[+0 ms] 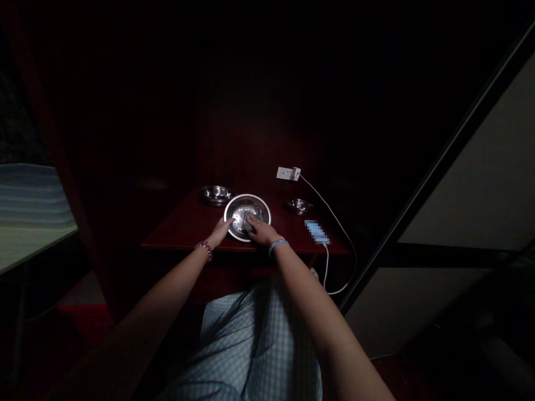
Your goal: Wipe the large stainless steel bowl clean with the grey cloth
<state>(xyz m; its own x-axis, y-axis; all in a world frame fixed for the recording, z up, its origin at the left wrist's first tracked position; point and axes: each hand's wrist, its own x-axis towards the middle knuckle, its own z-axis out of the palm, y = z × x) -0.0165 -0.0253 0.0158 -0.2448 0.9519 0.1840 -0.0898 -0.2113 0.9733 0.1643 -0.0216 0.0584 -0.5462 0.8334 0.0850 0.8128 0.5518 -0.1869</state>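
Observation:
A shiny metal bowl with a pale rim is tilted towards me near the front of the dark red desk. My left hand grips its lower left rim, the thumb over the edge and the other fingers hidden beneath. Inside the bowl, my right hand presses a grey cloth against the inner surface. Its fingers are closed on the cloth, whose exact kind is hard to tell in the dim light.
Behind on the left stands another metal bowl, and a smaller metal bowl is at the right. A phone lies near the right edge. Its white cable loops from a wall socket. Stacked plastic containers stand far left.

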